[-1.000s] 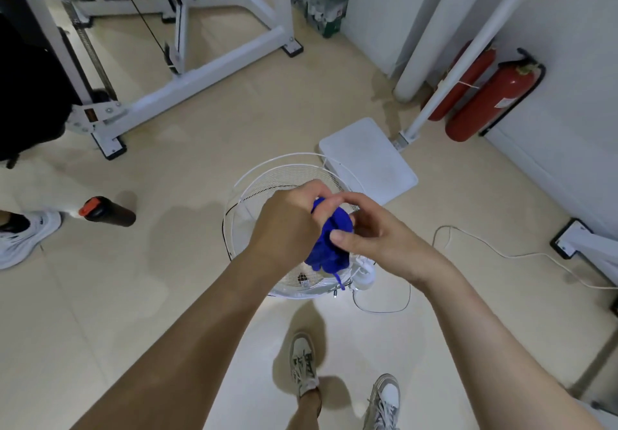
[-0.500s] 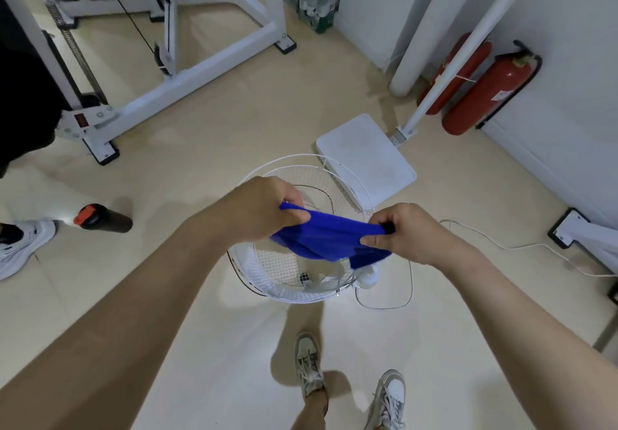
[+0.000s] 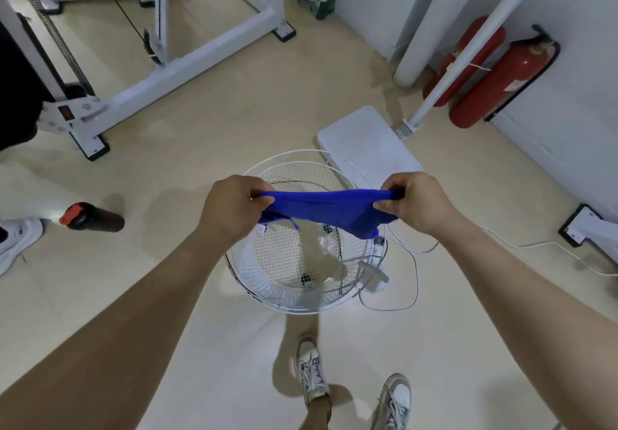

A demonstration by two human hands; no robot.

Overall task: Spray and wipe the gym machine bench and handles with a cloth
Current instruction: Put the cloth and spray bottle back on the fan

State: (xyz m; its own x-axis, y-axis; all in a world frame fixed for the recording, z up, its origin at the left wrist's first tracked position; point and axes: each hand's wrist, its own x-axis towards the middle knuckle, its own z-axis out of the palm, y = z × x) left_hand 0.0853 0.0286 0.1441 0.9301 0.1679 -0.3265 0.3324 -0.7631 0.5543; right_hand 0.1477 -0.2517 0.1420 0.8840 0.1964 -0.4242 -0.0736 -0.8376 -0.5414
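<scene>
Cloth (image 3: pixel 329 210): your blue cloth hangs stretched between both hands, above the white wire fan (image 3: pixel 301 245) on the floor, sagging a little at its lower edge. It touches nothing else, and you seem to be opening it out flat so it gives a broad wiping face.
Bottle (image 3: pixel 92 218): far left, a dark bottle with a red-orange cap lies on its side on the floor, well apart from you. It may be the spray, but you cannot tell from here.
Machine frame (image 3: pixel 187 58): the white gym machine stands up and left, feet on the floor; its bench and handles are not clearly in view, so the wiping looks not yet begun.
Left hand (image 3: pixel 234 208): closed in a pinch on the cloth's left corner, thumb against curled fingers, pulling outward to keep the fabric taut.
Right hand (image 3: pixel 416 203): likewise closed, gripping the right corner between thumb and fingers, matching the left's tension.
Extinguishers (image 3: pixel 495 78): two red cylinders lean at the right wall, clear of your path.
Next, likely: fold or bunch the cloth to suit, fetch the spray, then turn left toward the machine.
</scene>
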